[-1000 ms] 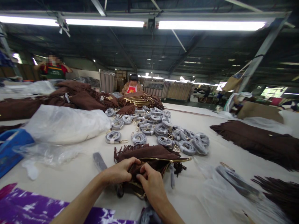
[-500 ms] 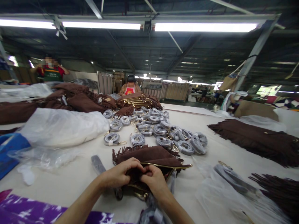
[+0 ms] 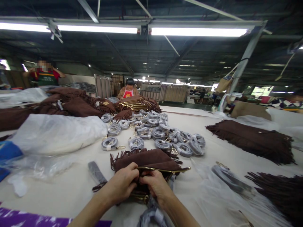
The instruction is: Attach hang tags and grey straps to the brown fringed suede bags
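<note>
A brown fringed suede bag (image 3: 148, 160) with a gold zipper edge lies on the white table in front of me. My left hand (image 3: 120, 185) is curled closed on the bag's near opening. My right hand (image 3: 156, 186) pinches the same edge right beside it, fingertips almost touching the left. A coiled grey strap (image 3: 151, 217) lies under my right wrist. Beyond the bag sit several coiled grey straps (image 3: 156, 134) with gold clips.
Clear plastic bags (image 3: 56, 132) lie at left, more plastic (image 3: 227, 189) at right. Brown fringed bags are piled at far left (image 3: 71, 105) and right (image 3: 251, 140). A person in a red apron (image 3: 129, 90) works at the far end; another person (image 3: 44, 74) stands at left.
Both hands have slid a little nearer to me along the bag's opening, still gripping it. The view has tilted up and shifted right slightly.
</note>
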A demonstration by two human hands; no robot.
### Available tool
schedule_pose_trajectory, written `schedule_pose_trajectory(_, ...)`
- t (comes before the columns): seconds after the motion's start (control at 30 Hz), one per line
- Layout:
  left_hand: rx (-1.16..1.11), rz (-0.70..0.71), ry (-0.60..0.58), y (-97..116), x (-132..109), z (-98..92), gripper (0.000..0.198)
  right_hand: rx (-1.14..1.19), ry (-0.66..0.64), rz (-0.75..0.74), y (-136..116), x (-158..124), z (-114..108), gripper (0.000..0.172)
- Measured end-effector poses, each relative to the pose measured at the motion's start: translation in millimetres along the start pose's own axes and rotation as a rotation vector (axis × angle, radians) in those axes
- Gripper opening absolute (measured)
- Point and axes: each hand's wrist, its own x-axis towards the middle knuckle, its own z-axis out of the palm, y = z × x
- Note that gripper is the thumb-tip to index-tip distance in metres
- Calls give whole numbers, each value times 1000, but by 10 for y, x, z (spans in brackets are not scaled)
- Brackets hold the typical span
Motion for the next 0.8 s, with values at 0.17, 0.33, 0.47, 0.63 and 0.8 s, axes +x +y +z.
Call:
schedule_pose_trajectory(0.17, 40, 26, -1, 13, -17, 11, 17, -27, -58, -85, 51, 29, -56, 23)
schedule_pose_trajectory(0.33, -145, 106, 135, -26, -50, -125, 14, -363, 14, -236, -191, -174, -195, 12)
schedule_pose_trajectory(0.47, -53, 131, 270, 82, -51, -180, 19, -251, -177, -92, -388, -382, -237, 17)
schedule_pose_trajectory(0.63, -20, 187, 302, 186, -63, -85, 26, 94, -305, 80, -405, -427, -264, 45)
schedule_pose_trajectory(0.8, -420, -18, 186, 177, -68, 35, 22, 238, -378, 17, -382, -408, -306, 42)
